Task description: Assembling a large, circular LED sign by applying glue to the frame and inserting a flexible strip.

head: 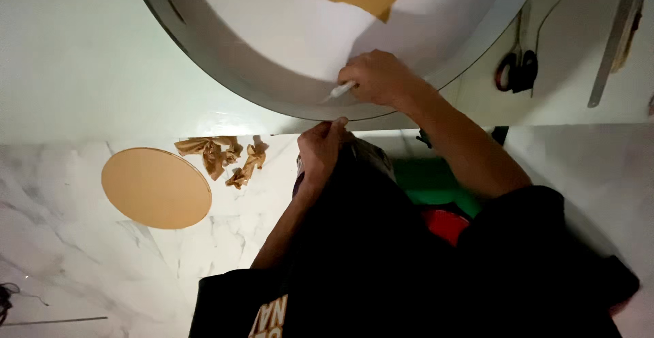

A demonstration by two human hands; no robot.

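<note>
Round mirror (272, 31) lies on the desk (68, 72); right hand (378, 78) fingers clamp a small white tool (339, 91) against it. Left hand (320, 149), at six o'clock, pinches its rim; paper scraps (221, 155) lie at eight o'clock.

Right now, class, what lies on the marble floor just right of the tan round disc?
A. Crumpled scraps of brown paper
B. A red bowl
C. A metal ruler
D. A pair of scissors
A: crumpled scraps of brown paper lie on the marble floor just right of the tan round disc; the scissors are up on the white worktop.

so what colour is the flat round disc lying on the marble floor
The flat round disc is tan, a light brown; the head view shows it, left of the crumpled paper scraps.
</note>
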